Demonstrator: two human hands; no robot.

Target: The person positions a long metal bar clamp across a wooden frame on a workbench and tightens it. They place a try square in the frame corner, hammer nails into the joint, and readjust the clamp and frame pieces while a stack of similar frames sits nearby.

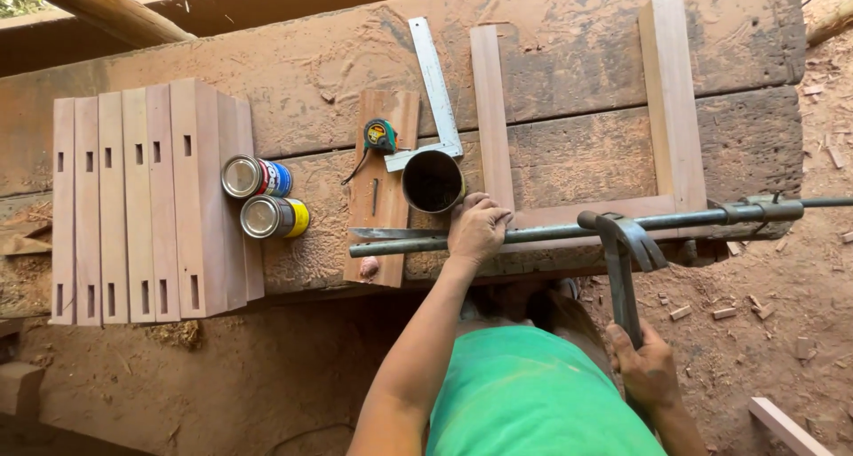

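My left hand (477, 228) rests closed on the corner of a three-sided wooden frame (671, 100) and on the long metal bar clamp (551, 232) lying across its lower rail. My right hand (646, 364) grips the handle of a claw hammer (626, 243), whose head hooks over the clamp bar near the workbench's front edge. The frame lies flat on the worn wooden workbench (569, 56).
A stack of mortised boards (151, 198) lies at the left, with two tins (258, 196) on their sides beside it. A small board (384, 185), tape measure (379, 136), metal square (435, 87), open can (433, 181) and a chisel (391, 234) sit mid-bench. Wood scraps litter the dirt floor (782, 323).
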